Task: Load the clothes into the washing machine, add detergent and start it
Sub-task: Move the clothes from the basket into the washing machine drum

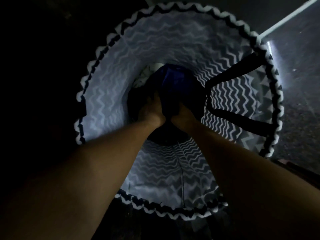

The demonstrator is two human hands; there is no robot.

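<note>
I look straight down into a tall round laundry hamper (107, 94) with a grey-and-white zigzag pattern and a scalloped rim. At its bottom lies a pile of dark clothes (170, 80), blue at the top, with a bit of pale fabric (143, 77) to the left. Both my arms reach deep inside. My left hand (152, 110) and my right hand (181, 113) are side by side, each closed on a fold of the dark clothes. The scene is very dim, so the fingers are hard to make out.
A black strap handle (230, 94) runs across the hamper's right inner wall. Speckled floor (301, 84) with a bright streak and a pale baseboard line lies to the right. The left side is in darkness. No washing machine is in view.
</note>
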